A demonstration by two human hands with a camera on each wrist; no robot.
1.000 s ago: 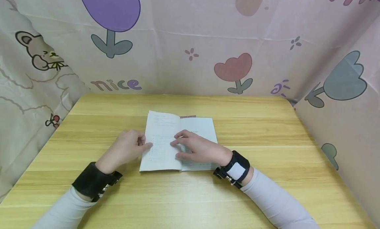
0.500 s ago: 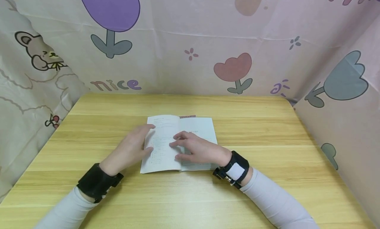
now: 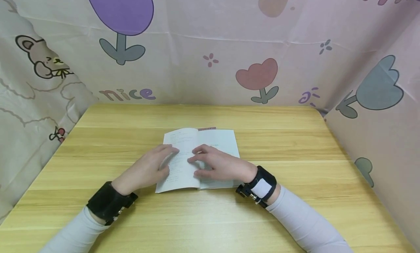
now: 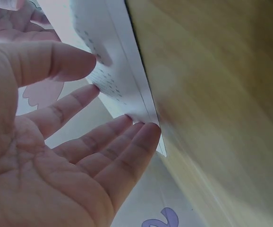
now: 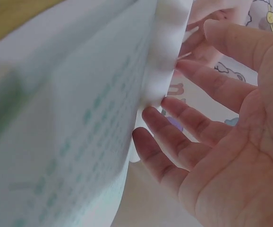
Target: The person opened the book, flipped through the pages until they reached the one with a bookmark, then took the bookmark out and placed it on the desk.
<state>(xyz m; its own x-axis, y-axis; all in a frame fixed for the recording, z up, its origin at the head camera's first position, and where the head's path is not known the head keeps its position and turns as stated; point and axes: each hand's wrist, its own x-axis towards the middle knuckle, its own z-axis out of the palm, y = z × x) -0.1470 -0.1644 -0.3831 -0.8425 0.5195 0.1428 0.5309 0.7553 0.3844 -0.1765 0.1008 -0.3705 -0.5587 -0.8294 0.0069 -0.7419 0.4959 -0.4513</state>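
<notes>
White-paged, the booklet lies spread near the middle of the wood-grain surface. My left grip is loose, fingers extended and slightly bent, the fingertips touching the left-hand page close to its outer edge, thumb set apart from them. My right grip is relaxed too, fingers parted, their tips at the left-hand page beside the fold while the palm lies across the right-hand page. Both forearms slant inward from the near corners in pale sleeves, with black wristbands round my wrists. Rows of print on the pages are too small to read; on the patterned cloth behind, coloured lettering reads "nice".
</notes>
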